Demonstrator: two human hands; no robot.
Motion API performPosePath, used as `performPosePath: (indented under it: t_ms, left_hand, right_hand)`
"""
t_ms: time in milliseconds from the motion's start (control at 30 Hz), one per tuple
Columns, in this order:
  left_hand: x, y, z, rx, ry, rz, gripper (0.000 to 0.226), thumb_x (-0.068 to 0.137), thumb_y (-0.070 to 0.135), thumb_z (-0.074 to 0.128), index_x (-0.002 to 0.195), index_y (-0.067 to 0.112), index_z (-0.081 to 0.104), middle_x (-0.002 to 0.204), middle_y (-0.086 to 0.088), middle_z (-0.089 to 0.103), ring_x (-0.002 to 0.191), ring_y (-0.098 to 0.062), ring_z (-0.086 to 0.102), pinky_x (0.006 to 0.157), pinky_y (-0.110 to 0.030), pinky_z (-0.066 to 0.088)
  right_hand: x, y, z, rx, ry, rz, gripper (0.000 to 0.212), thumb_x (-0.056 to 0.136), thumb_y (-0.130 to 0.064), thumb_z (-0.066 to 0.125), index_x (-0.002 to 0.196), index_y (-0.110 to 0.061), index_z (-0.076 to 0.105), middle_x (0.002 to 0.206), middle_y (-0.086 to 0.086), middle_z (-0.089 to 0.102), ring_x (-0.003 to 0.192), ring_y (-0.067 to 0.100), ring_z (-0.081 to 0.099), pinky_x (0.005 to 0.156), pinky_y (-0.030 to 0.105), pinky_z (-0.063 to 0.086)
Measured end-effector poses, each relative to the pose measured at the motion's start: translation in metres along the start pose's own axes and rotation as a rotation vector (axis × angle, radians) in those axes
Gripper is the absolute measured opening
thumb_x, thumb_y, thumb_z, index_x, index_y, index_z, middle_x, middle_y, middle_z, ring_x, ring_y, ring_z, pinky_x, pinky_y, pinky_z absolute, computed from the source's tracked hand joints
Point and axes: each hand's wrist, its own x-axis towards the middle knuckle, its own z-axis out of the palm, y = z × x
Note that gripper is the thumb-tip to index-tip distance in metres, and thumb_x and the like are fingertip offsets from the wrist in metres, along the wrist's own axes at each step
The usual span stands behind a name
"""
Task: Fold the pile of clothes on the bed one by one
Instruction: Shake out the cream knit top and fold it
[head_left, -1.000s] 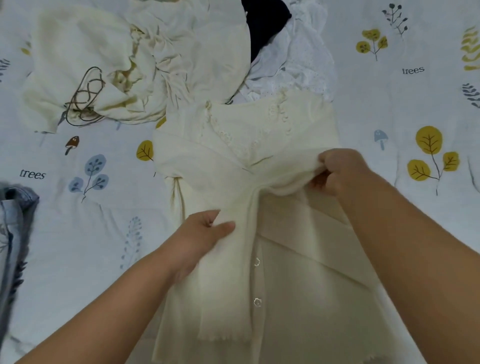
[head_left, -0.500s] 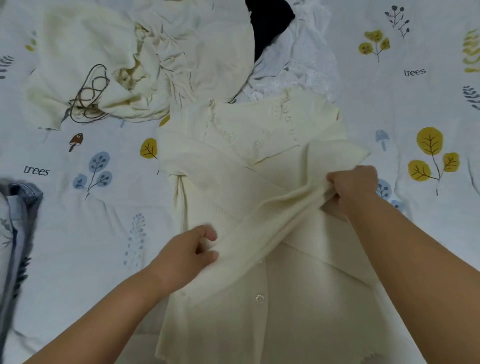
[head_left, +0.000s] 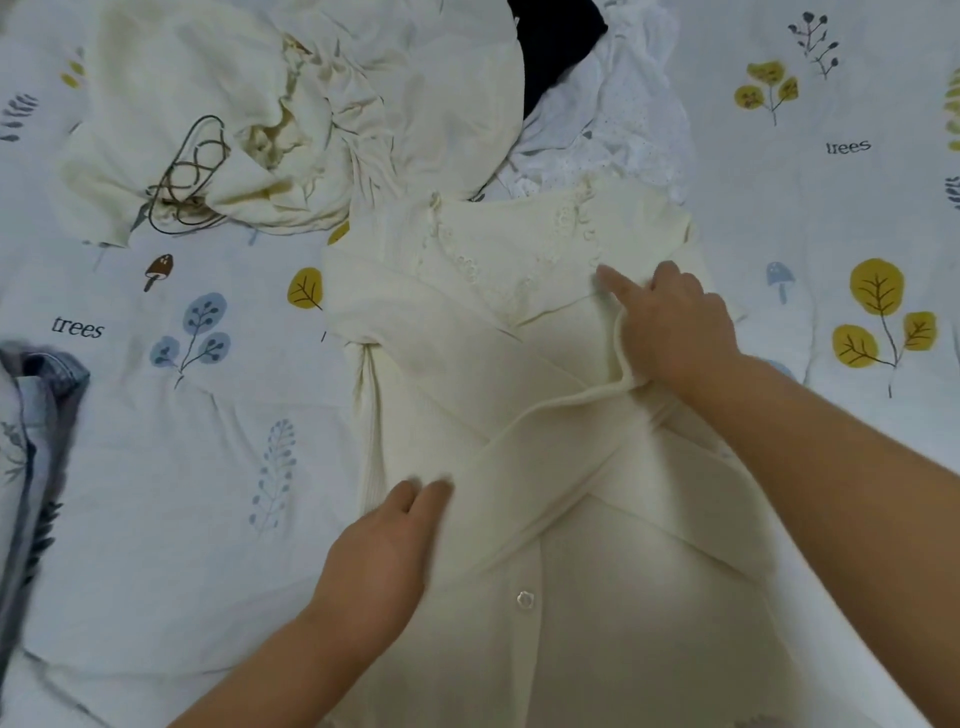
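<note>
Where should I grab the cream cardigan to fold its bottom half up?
Probably pinch the cream cardigan at its bottom hem, out of view below, one hand at each corner, coming from the near side. Its sleeves already cross flat over the buttoned front.

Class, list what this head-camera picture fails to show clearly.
- Cream knit cardigan: hem cut off by the bottom edge.
- Black garment: cut by the top edge, under white lace fabric.
- Left hand: fingertips blurred.
- Denim garment: blurred, cut by the left edge.
</note>
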Motion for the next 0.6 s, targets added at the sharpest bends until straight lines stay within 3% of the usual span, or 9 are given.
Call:
performPosePath:
  t_ms: [67, 100, 200, 267, 333, 367, 433, 500, 600]
  left_hand:
    - [0.002, -0.005, 0.003, -0.037, -0.018, 0.026, 0.065, 0.085, 0.002, 0.040, 0.143, 0.029, 0.028, 0.123, 0.002, 0.044, 0.096, -0.024, 0.059, 0.070, -0.029, 0.042]
    - [0.002, -0.007, 0.003, -0.059, -0.033, 0.043, 0.065, 0.085, 0.003, 0.039, 0.143, 0.030, 0.028, 0.124, 0.002, 0.044, 0.099, -0.024, 0.058, 0.072, -0.030, 0.043]
    - [0.004, -0.013, 0.001, -0.055, -0.110, 0.108, 0.058, 0.089, 0.010, 0.038, 0.141, 0.033, 0.027, 0.123, 0.008, 0.045, 0.104, -0.015, 0.055, 0.078, -0.024, 0.043]
    - [0.008, -0.014, -0.004, 0.033, -0.146, 0.136, 0.056, 0.089, 0.013, 0.042, 0.140, 0.033, 0.028, 0.120, 0.008, 0.046, 0.100, -0.014, 0.055, 0.074, -0.024, 0.043]
    - [0.014, -0.011, -0.013, 0.170, -0.119, 0.172, 0.056, 0.078, 0.012, 0.063, 0.131, 0.022, 0.048, 0.114, -0.003, 0.054, 0.091, -0.022, 0.061, 0.064, -0.028, 0.048]
    - [0.015, -0.012, -0.013, 0.197, -0.009, 0.183, 0.054, 0.069, 0.010, 0.072, 0.121, 0.014, 0.059, 0.109, -0.011, 0.060, 0.086, -0.027, 0.064, 0.060, -0.029, 0.050]
    - [0.017, -0.009, -0.009, 0.192, 0.229, 0.213, 0.044, 0.072, 0.016, 0.063, 0.115, 0.009, 0.063, 0.114, -0.020, 0.061, 0.095, -0.034, 0.063, 0.071, -0.038, 0.051]
    - [0.018, -0.002, -0.004, 0.143, 0.260, 0.208, 0.050, 0.083, 0.028, 0.044, 0.129, 0.010, 0.049, 0.133, -0.021, 0.051, 0.119, -0.034, 0.048, 0.094, -0.044, 0.039]
    - [0.018, -0.001, 0.014, 0.199, 0.145, 0.270, 0.058, 0.091, 0.043, 0.033, 0.142, 0.017, 0.035, 0.147, -0.012, 0.033, 0.136, -0.032, 0.033, 0.108, -0.051, 0.025]
  right_hand:
    - [0.013, 0.005, -0.010, -0.039, -0.212, -0.062, 0.035, 0.095, -0.016, 0.036, 0.127, -0.021, 0.049, 0.118, 0.013, 0.048, 0.104, 0.030, 0.047, 0.085, 0.038, 0.039]
    - [0.019, 0.007, -0.014, -0.045, -0.229, -0.056, 0.029, 0.093, -0.015, 0.040, 0.119, -0.017, 0.054, 0.116, 0.013, 0.052, 0.101, 0.030, 0.050, 0.082, 0.037, 0.040]
    - [0.036, 0.013, -0.025, 0.110, 0.100, 0.138, 0.025, 0.091, -0.003, 0.040, 0.114, -0.004, 0.052, 0.106, 0.021, 0.056, 0.096, 0.037, 0.055, 0.068, 0.035, 0.035]
    - [0.045, 0.013, -0.029, 0.296, 0.274, 0.254, 0.030, 0.088, 0.005, 0.041, 0.117, -0.001, 0.047, 0.107, 0.025, 0.053, 0.096, 0.038, 0.052, 0.067, 0.035, 0.031]
    - [0.048, 0.010, -0.026, 0.383, 0.333, 0.284, 0.043, 0.087, 0.004, 0.045, 0.129, -0.003, 0.041, 0.120, 0.024, 0.048, 0.107, 0.037, 0.046, 0.075, 0.038, 0.033]
    - [0.045, 0.006, -0.023, 0.373, 0.357, 0.280, 0.050, 0.088, 0.000, 0.048, 0.136, -0.005, 0.036, 0.129, 0.023, 0.043, 0.116, 0.037, 0.041, 0.084, 0.040, 0.034]
    - [0.030, -0.007, -0.011, 0.300, 0.410, 0.220, 0.060, 0.091, -0.016, 0.051, 0.145, -0.009, 0.026, 0.146, 0.024, 0.028, 0.134, 0.037, 0.027, 0.104, 0.046, 0.026]
    - [0.011, -0.019, 0.006, 0.196, 0.347, 0.138, 0.068, 0.093, -0.034, 0.045, 0.149, -0.012, 0.014, 0.154, 0.024, 0.010, 0.143, 0.036, 0.009, 0.112, 0.051, 0.010]
    - [-0.011, -0.021, 0.036, 0.054, -0.013, -0.002, 0.068, 0.096, -0.049, 0.025, 0.150, -0.020, -0.002, 0.157, 0.013, -0.009, 0.145, 0.028, -0.008, 0.113, 0.053, -0.004]
